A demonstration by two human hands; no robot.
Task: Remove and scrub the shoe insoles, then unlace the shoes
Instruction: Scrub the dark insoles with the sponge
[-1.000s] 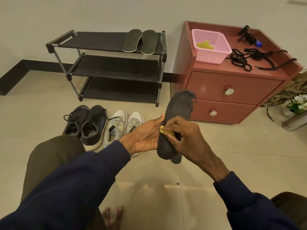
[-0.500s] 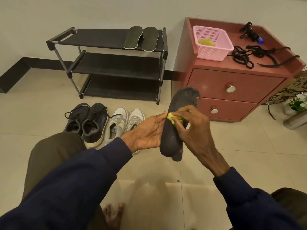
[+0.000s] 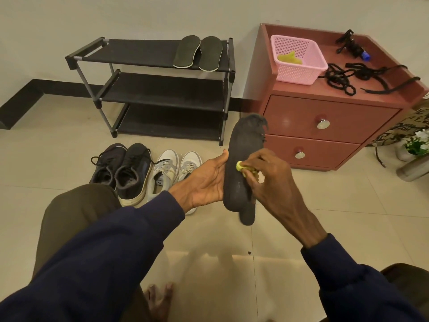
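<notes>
Insole [image 3: 242, 147], dark with frayed toe, gripped by left hand [image 3: 206, 180]; right hand [image 3: 271, 180] pinches a mostly hidden yellow pad [image 3: 240, 165] against it.

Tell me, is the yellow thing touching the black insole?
Touching. The head view shows the right hand pressing the yellow scrubber against the black insole, no gap visible.

A home entryway: shoe rack [image 3: 160, 89] at eleven o'clock, drawer cabinet [image 3: 325, 122] at one, shoes [image 3: 130, 173] on tiled floor [image 3: 58, 154].
</notes>
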